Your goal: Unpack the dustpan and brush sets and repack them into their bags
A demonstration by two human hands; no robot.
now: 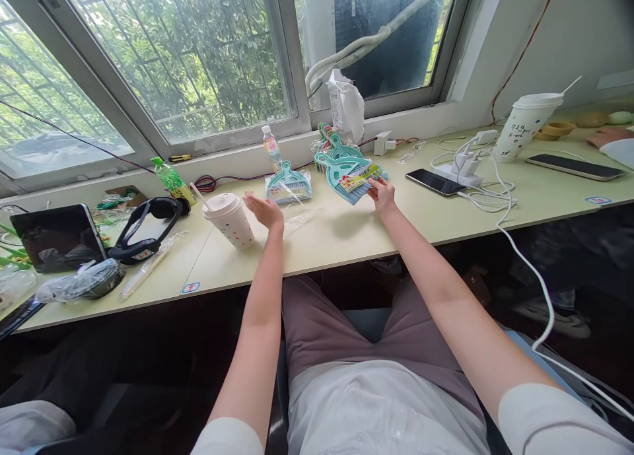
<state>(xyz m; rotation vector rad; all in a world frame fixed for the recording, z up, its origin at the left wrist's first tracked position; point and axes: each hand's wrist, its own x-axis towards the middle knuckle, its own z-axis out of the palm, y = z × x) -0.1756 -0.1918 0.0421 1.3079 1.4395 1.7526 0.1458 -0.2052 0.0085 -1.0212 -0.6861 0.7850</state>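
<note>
My right hand (381, 196) grips the lower right edge of a teal mini dustpan-and-brush set (347, 177) with a yellow-green label, tilted above the table. More such teal sets (341, 148) are bunched just behind it. My left hand (265, 210) is open with its fingers stretched out, beside a white lidded paper cup (230, 222) with a straw; whether it touches the cup I cannot tell. Between my hands, farther back, another dustpan-and-brush set (288, 184) lies in clear wrap. A piece of clear plastic film (300, 222) rests in front of it.
Leftward on the table (208, 270) are headphones (148, 227), a tablet (57, 237) and a green-labelled bottle (173, 181). To the right lie a phone (436, 181), a power strip with white cables (463, 171) and a large cup (528, 128). A window (198, 59) borders the back.
</note>
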